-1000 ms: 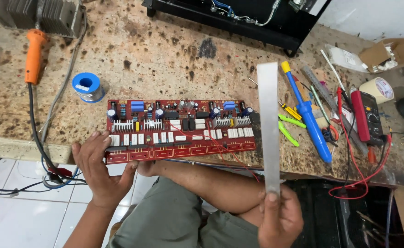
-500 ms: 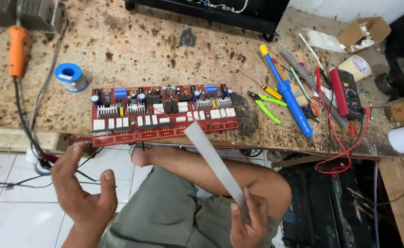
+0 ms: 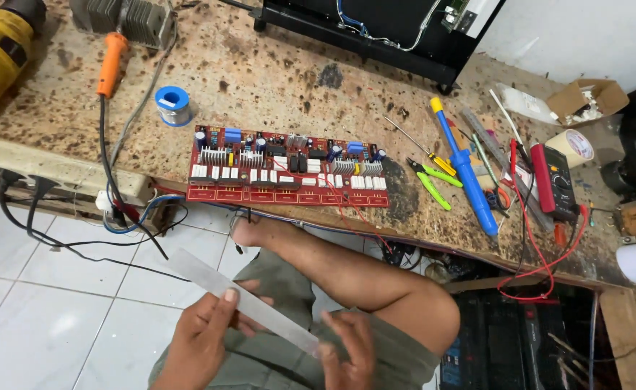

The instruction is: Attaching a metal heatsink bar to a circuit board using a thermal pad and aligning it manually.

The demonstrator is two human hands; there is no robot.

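In the head view I see my left hand (image 3: 202, 339) and right hand (image 3: 350, 354) low in the near part of the scene, above my lap. Both are closed on a long flat grey metal strip (image 3: 242, 300): the left pinches it about mid-length with the thumb on top, the right grips its near-right end. The strip slants from far left to near right, over the tiled floor (image 3: 43, 310). Farther away, on the speckled worktop (image 3: 274, 94), lies a red circuit board (image 3: 285, 170), with a blue screwdriver (image 3: 469, 173) to its right and an orange-handled soldering iron (image 3: 110, 65) to its far left.
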